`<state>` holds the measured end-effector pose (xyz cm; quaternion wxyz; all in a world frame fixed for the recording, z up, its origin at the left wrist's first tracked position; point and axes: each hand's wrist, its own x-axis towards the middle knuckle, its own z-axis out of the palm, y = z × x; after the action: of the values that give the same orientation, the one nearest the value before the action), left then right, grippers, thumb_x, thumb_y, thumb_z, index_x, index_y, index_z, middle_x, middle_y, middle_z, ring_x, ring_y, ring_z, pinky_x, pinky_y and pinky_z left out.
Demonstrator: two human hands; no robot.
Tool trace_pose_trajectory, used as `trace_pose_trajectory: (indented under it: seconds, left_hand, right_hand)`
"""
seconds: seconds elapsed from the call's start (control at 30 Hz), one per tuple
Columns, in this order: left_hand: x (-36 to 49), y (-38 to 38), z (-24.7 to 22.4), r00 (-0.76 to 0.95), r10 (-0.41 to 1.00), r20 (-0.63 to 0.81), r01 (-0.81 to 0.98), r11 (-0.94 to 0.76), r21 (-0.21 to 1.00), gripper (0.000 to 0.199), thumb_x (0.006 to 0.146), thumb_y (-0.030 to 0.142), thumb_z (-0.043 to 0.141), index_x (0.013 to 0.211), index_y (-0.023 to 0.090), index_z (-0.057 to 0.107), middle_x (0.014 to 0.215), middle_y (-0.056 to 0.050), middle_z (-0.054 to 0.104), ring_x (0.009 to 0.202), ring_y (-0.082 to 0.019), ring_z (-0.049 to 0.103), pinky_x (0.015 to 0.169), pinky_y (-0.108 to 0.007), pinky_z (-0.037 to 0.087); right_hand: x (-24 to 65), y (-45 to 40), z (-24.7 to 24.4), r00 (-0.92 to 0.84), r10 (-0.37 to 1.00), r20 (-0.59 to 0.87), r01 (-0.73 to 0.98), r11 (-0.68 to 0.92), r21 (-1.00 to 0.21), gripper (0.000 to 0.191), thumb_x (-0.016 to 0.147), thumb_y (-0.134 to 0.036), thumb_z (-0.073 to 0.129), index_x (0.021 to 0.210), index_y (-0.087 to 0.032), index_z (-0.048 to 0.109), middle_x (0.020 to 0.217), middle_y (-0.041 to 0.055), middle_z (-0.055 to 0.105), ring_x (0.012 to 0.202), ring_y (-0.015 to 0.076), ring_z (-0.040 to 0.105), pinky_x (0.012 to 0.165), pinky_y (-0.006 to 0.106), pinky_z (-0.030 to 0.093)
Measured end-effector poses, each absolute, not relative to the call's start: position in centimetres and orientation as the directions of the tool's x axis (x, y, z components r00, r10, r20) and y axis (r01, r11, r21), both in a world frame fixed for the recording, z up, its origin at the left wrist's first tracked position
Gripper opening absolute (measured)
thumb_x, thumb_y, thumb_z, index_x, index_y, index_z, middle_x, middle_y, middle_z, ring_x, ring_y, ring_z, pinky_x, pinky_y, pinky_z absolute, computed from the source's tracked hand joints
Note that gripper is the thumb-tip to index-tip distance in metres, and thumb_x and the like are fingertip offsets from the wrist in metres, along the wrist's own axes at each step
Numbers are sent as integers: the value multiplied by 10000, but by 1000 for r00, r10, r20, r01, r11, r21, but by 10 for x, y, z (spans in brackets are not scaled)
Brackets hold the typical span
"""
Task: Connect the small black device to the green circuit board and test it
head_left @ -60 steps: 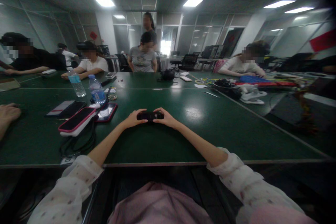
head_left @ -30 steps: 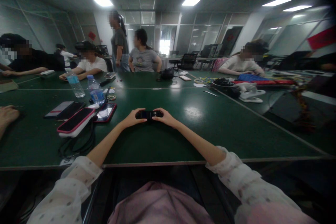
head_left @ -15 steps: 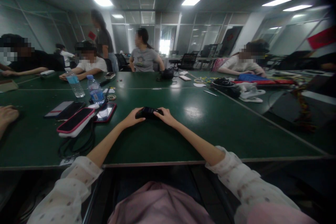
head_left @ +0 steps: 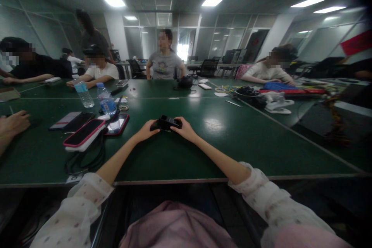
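A small black box-like device (head_left: 167, 122) is held between my two hands over the green table (head_left: 186, 159), its upper face tilted. My left hand (head_left: 147, 130) grips its left end, thumb along the near side. On the right end, the fingers and thumb of my right hand (head_left: 184, 128) are closed round it. Fine details of the device are too dark to tell.
Left of my hands lie a pink-rimmed phone (head_left: 85, 133), another phone (head_left: 116, 124), black cords and two water bottles (head_left: 106, 100). A person's hand (head_left: 16, 123) rests at far left. Cables and white gear (head_left: 278, 103) are at right. Several people sit around.
The black device has tilted and its top now looks raised. The hand at far left has moved right. Across the table, the standing person has shifted left and the grey-shirted person right.
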<state>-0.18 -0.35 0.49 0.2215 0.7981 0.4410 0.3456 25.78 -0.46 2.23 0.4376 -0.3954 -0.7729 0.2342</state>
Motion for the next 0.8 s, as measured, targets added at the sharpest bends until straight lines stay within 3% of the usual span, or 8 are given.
trace_pose_trajectory:
  seconds: [0.2,0.37,0.53,0.8]
  left_hand:
    - [-1,-5,7,396,830,392,574,-557,600,589,808,430,595,1333,206,447,1320,-120,501,1227,-269,470,1043,-464,371]
    - [0,-12,15,430,814,390,670,-578,467,518,839,443,542,1301,217,482,1298,-101,526,1198,-266,476,1023,-464,377]
    - [-2,-18,21,394,836,383,770,-528,358,508,876,452,473,1342,253,440,1394,-80,462,1291,-276,389,1051,-495,323]
    - [-7,-12,11,427,856,293,793,-510,333,559,903,528,362,1366,221,419,1456,-94,408,1346,-255,358,1098,-454,276]
  right_hand:
    - [263,-1,32,-75,816,574,366,558,-745,486,771,-452,643,1140,-183,478,1076,98,603,972,231,594,876,377,473]
    - [279,17,24,81,818,570,484,467,-740,488,746,-404,660,1124,-155,478,1089,137,589,997,272,572,891,425,456]
    - [286,31,8,68,833,549,604,404,-687,465,712,-342,682,1092,-141,503,1067,145,587,993,289,564,896,456,445]
    - [284,28,4,1,870,494,702,351,-620,445,716,-315,683,1095,-149,518,1075,141,586,1009,290,558,876,459,459]
